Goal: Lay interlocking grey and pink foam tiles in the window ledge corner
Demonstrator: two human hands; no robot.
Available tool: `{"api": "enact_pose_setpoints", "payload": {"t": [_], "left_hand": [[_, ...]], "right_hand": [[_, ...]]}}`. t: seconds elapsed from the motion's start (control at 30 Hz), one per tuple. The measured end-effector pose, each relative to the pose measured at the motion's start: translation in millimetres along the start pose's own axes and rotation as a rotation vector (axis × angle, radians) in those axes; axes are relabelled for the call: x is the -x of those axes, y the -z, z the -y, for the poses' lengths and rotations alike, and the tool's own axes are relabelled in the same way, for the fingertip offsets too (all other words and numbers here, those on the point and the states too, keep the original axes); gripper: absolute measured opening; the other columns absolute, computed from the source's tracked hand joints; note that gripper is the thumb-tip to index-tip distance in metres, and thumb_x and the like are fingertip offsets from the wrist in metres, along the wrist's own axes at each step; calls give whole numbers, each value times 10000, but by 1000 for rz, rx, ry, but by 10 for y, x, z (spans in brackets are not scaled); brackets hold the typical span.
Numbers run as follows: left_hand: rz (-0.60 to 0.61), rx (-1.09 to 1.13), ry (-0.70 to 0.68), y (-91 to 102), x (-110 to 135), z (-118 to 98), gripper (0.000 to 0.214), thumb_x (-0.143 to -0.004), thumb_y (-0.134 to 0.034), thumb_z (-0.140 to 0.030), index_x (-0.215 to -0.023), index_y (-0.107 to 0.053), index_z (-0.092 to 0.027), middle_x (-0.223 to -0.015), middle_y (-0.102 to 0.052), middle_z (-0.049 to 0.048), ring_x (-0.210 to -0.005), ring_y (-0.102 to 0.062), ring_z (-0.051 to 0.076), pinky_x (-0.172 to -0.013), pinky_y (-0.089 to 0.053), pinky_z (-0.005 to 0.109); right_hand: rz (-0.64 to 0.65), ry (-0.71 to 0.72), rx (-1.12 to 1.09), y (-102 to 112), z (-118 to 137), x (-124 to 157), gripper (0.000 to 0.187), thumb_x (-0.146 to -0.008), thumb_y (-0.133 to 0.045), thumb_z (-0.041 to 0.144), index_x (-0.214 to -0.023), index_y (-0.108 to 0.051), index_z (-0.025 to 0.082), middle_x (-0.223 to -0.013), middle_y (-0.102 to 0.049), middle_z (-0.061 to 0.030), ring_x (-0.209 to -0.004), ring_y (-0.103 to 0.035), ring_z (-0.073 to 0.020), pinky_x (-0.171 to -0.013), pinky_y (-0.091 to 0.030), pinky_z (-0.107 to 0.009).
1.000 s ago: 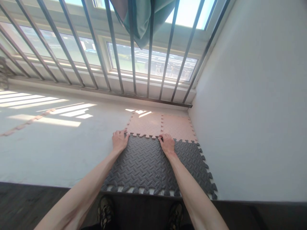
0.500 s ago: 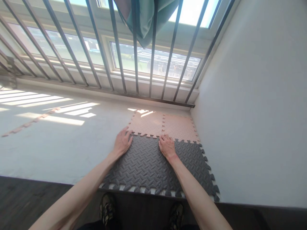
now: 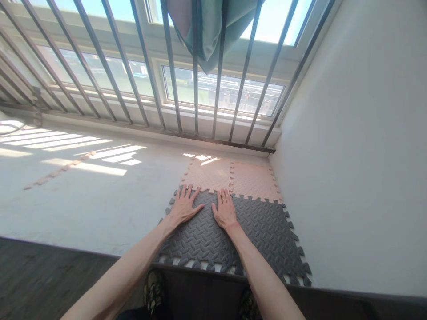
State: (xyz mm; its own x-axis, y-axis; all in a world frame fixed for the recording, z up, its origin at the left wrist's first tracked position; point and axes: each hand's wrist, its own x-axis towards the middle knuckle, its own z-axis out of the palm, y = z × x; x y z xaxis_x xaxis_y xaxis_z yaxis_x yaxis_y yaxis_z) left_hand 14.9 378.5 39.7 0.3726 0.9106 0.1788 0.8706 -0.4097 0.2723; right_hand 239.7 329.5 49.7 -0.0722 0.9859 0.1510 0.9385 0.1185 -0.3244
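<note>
Spread flat, my left hand (image 3: 187,204) presses on the upper left part of a dark grey foam mat tile (image 3: 200,240), its fingertips at the seam with a pink foam mat tile (image 3: 211,173). My right hand (image 3: 225,209) lies open on the grey foam, fingers at the same seam, near where the tiles' corners meet. A second grey tile (image 3: 267,231) adjoins on the right, and a second pink tile (image 3: 255,180) sits behind it. Toothed edges interlock along the seams; part of the front seam is hidden under my hands.
Metal railing bars (image 3: 196,89) stand behind the tiles, before a window and a hanging green cloth (image 3: 210,35). A white wall (image 3: 360,155) rises at right. A pink toothed edge strip (image 3: 60,171) lies on the white ledge (image 3: 100,204). Dark floor (image 3: 33,275) is below.
My left hand has moved right from the grey tile's left edge onto its surface, fingers spreading. My right hand has flattened and shifted slightly left on the tile. The view has shifted slightly.
</note>
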Motion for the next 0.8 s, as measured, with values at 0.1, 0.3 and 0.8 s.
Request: {"api": "enact_pose_setpoints", "payload": {"t": [0.1, 0.3, 0.8], "left_hand": [[-7, -52, 30, -17, 13, -57, 885, -973, -494, -764, -1714, -351, -302, -1800, -270, 154, -1679, -117, 454, -1310, -110, 701], [-64, -139, 38, -70, 62, -94, 861, -1039, -393, -660, -1737, -265, -173, -1799, -267, 148, -1688, -140, 388, -1340, -130, 654], [-160, -168, 93, -87, 76, -86, 856, -1022, -462, -550, -1652, -363, 22, -1759, -300, 269, -1657, -273, 365, -1343, -248, 554]], "right_hand": [[42, -45, 28, 15, 62, -19, 781, -1055, -480, 489, -1667, -348, 22, -1791, -251, -224, -1688, -182, -341, -1360, -159, -500], [47, 41, 39, -1, 313, -148, 726, -1105, -324, 508, -1712, -276, 112, -1814, -223, -120, -1701, -137, -274, -1364, -128, -478], [105, 76, -8, -98, 569, -319, 674, -1114, -260, 547, -1681, -386, 204, -1803, -271, -59, -1689, -189, -288, -1358, -135, -559]]}}
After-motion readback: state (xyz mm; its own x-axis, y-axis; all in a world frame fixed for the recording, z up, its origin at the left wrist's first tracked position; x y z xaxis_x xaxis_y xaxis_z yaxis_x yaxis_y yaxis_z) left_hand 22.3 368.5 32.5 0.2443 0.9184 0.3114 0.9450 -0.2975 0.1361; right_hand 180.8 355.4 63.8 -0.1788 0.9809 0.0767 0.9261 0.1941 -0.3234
